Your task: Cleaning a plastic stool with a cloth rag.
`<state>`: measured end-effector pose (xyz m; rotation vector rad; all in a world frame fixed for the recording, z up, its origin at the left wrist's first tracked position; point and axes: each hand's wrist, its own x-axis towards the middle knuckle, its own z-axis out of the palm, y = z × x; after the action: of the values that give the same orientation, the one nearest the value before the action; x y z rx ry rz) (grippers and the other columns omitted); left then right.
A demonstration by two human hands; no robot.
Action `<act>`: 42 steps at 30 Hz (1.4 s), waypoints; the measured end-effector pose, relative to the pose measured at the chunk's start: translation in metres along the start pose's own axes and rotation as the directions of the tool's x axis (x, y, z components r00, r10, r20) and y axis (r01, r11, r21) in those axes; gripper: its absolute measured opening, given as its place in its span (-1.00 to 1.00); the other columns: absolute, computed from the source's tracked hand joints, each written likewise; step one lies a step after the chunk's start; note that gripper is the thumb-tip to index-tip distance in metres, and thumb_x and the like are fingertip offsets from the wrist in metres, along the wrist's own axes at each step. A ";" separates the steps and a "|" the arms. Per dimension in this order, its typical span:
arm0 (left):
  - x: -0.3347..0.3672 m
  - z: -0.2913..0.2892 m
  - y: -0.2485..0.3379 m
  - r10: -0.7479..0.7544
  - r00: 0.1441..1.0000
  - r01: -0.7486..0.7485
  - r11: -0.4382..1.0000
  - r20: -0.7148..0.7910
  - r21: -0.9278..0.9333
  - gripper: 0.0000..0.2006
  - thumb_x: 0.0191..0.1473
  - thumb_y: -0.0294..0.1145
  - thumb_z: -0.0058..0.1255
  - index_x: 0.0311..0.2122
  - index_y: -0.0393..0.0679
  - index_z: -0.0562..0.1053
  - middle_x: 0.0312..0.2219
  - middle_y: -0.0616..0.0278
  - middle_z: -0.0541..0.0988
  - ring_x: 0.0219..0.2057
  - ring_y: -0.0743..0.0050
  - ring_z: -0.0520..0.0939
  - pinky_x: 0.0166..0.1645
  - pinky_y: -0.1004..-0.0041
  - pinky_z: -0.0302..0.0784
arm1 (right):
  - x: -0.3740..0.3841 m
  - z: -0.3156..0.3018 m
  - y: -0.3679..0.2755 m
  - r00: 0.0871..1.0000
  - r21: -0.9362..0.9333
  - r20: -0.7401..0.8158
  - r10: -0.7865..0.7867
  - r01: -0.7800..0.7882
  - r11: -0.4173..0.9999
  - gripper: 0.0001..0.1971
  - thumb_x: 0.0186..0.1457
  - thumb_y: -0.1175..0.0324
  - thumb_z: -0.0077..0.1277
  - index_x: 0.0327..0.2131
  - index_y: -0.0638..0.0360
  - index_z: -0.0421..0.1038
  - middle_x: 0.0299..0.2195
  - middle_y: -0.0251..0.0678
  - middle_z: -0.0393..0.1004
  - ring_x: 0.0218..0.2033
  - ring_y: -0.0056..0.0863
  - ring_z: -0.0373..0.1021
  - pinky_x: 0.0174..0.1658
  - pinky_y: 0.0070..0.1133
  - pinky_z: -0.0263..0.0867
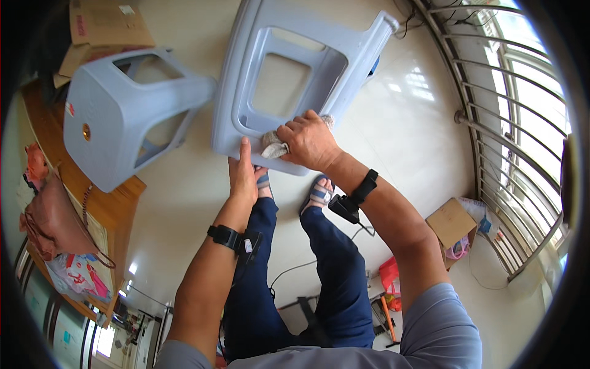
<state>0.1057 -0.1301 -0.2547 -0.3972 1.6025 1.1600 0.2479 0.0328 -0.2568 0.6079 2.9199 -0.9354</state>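
A grey-blue plastic stool (230, 92) is tipped in front of me, its open-framed side facing up. My left hand (244, 178) grips its near edge, thumb on the upper face and fingers curled beneath. My right hand (309, 141) is closed on a light, crumpled cloth (275, 147) and presses it on the stool near its lower right corner. Part of the cloth is hidden under the fingers. A black band with a small device sits on each of my wrists.
A second grey-blue stool (101, 117) lies tilted at the left, beside a wooden bench (126, 206) bearing a brown bag (61, 218). Cardboard boxes (114, 24) stand at the far left. Metal railings (491, 92) line the right, with an open carton (452, 224) near them. A cable (295, 267) crosses the floor.
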 end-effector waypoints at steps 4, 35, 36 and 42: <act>0.021 -0.020 -0.044 -0.101 0.993 0.109 0.984 -0.061 0.138 -0.20 0.39 0.20 0.13 0.31 -0.38 0.24 0.22 -0.15 0.41 0.22 -0.01 0.56 0.08 0.10 0.79 | -0.031 0.050 0.011 0.998 -0.026 -0.063 -0.029 0.027 0.999 -0.58 -0.17 0.06 0.46 -0.28 -0.01 0.54 -0.38 -0.42 0.58 -0.23 -0.36 0.56 -0.07 -0.37 0.29; 0.111 0.028 0.027 0.704 0.339 -0.618 -0.334 0.624 0.712 -0.10 0.28 -0.42 0.16 0.62 -0.02 -0.02 0.52 -0.10 0.09 0.50 -0.25 0.22 0.52 0.03 0.27 | -0.049 -0.161 0.145 0.112 0.558 -0.728 0.676 0.669 0.491 -0.56 0.55 -0.03 -0.02 -0.01 0.21 0.53 -0.28 -0.33 0.64 -0.37 -0.53 0.55 -0.29 -0.54 0.51; 0.108 0.026 0.025 0.706 0.319 -0.629 -0.341 0.632 0.699 -0.12 0.29 -0.43 0.14 0.62 -0.01 -0.01 0.51 -0.11 0.10 0.50 -0.25 0.23 0.53 0.03 0.26 | -0.052 -0.160 0.147 0.116 0.560 -0.731 0.673 0.666 0.493 -0.56 0.55 -0.03 -0.02 -0.01 0.21 0.53 -0.28 -0.33 0.64 -0.37 -0.53 0.55 -0.29 -0.54 0.51; 0.106 0.029 0.026 0.722 0.365 -0.603 -0.298 0.588 0.740 -0.13 0.29 -0.44 0.13 0.62 0.02 0.00 0.51 -0.13 0.11 0.49 -0.27 0.23 0.53 0.02 0.26 | -0.038 -0.123 0.179 0.171 0.011 -0.984 0.058 -0.262 0.965 -0.51 0.24 0.35 0.27 0.23 0.17 0.48 0.22 0.09 0.43 0.27 0.04 0.35 0.33 -0.18 0.32</act>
<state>0.0625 -0.0622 -0.3338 1.6580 2.3562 0.5576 0.3616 0.2219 -0.2507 2.2180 3.6613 -0.1427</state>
